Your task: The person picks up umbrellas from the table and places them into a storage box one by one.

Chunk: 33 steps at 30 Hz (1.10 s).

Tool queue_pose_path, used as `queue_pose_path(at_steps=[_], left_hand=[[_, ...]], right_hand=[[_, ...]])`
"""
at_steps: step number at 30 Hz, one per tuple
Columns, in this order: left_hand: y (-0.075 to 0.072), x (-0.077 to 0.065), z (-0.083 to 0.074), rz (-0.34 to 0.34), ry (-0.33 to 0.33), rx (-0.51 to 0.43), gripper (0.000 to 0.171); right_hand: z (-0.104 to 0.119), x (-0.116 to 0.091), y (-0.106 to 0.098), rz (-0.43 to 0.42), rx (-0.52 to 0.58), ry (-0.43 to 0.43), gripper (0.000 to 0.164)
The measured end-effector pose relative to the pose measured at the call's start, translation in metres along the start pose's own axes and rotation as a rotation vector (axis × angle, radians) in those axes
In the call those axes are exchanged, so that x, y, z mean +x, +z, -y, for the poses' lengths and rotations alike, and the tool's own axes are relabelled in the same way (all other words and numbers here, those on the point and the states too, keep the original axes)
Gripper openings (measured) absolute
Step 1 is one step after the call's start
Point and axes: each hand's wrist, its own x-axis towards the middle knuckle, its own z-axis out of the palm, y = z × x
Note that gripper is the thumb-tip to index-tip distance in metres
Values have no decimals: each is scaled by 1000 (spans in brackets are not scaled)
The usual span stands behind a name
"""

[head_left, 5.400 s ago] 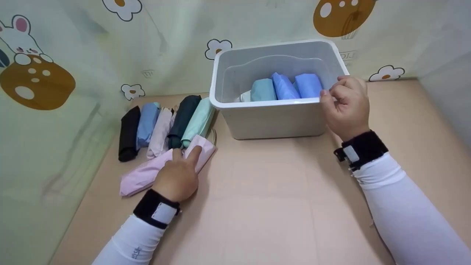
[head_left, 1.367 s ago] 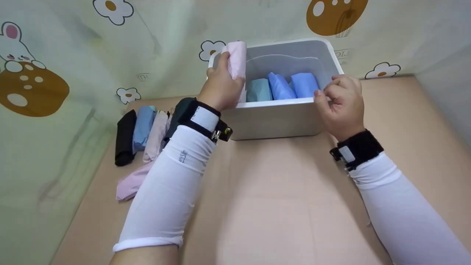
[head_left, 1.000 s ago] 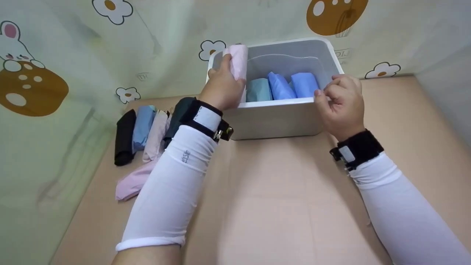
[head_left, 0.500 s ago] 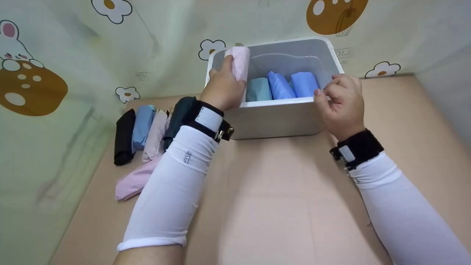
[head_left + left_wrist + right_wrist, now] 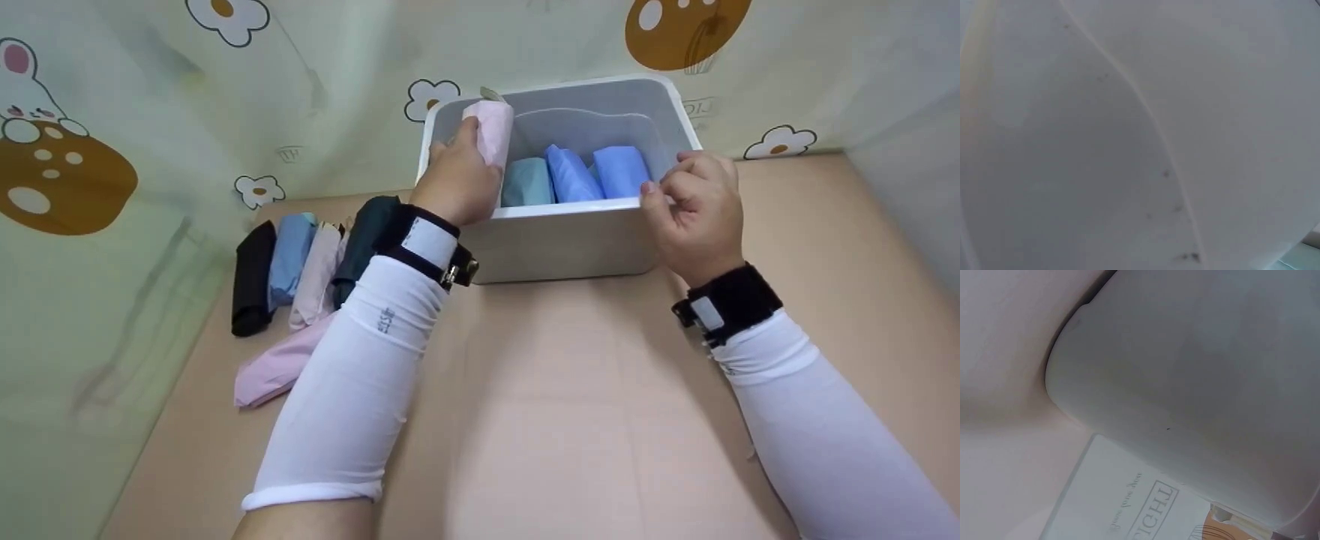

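My left hand (image 5: 460, 176) grips a pale pink folded umbrella (image 5: 495, 133), held upright at the left end of a light grey plastic bin (image 5: 555, 244). A small olive strap (image 5: 491, 94) pokes up at the umbrella's top; its lower part is hidden behind the hand and rim. The right hand (image 5: 701, 214) holds the bin's front right rim with curled fingers. Inside the bin stand a teal umbrella (image 5: 527, 182) and two blue ones (image 5: 574, 176). Neither wrist view shows a hand: the bin's wall (image 5: 1089, 169) fills the left one, its outer side (image 5: 1185, 382) the right.
Left of the bin on the tan tabletop (image 5: 547, 420) lie a black umbrella (image 5: 253, 277), a blue one (image 5: 292, 259), a lilac one (image 5: 313, 277) and a dark green one (image 5: 367, 240). Another pink one (image 5: 277, 367) lies before them, partly under the left arm. A patterned curtain (image 5: 337, 97) hangs behind.
The left hand has gone from the pink umbrellas on the table to the bin, carrying one. Over the last second it shifts slightly down and right. The right hand keeps its hold.
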Motion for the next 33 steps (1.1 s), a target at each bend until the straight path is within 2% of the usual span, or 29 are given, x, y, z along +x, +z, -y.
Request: queue_pose_path(at_steps=[10, 17, 25, 29, 33], left_hand=[[2, -2, 0, -35, 7, 11, 69], [3, -5, 3, -61, 52, 14, 65], [6, -7, 3, -75, 50, 5, 65], [7, -9, 7, -119, 80, 2, 62], [13, -13, 14, -198, 153, -6, 57]], right_hand=[[1, 1, -2, 25, -18, -4, 39], [1, 0, 0, 4, -2, 12, 38], [0, -1, -1, 14, -11, 10, 38], [0, 0, -2, 28, -27, -10, 39], [1, 0, -2, 24, -19, -10, 39]])
